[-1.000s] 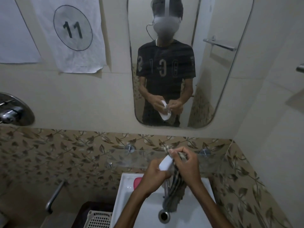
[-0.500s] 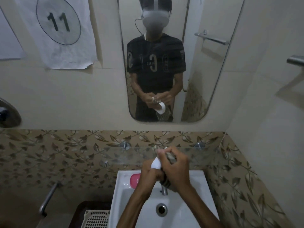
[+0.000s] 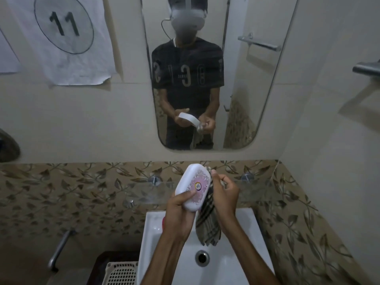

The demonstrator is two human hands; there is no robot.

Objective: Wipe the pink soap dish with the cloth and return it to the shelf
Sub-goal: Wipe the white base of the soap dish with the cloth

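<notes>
Since the earlier frame the soap dish (image 3: 194, 187) has been turned so its broad decorated face shows, where only a narrow white edge was seen before. It is a smooth, glossy, rounded-oblong plastic case, white with a pink patterned panel and a small round logo; its long axis runs from the left hand (image 3: 178, 212) up toward the glass shelf (image 3: 144, 192) on the wall, tilted slightly right. Left fingers curl round its lower end, hiding that end. The right hand (image 3: 223, 194) pinches a striped woven cloth (image 3: 207, 227) against the dish's right edge; the cloth hangs limp over the white ceramic sink (image 3: 242, 233), its upper part hidden behind the dish and fingers. A pink thing (image 3: 163, 221) at the sink's left rim is mostly covered by the left wrist and cannot be identified.
</notes>
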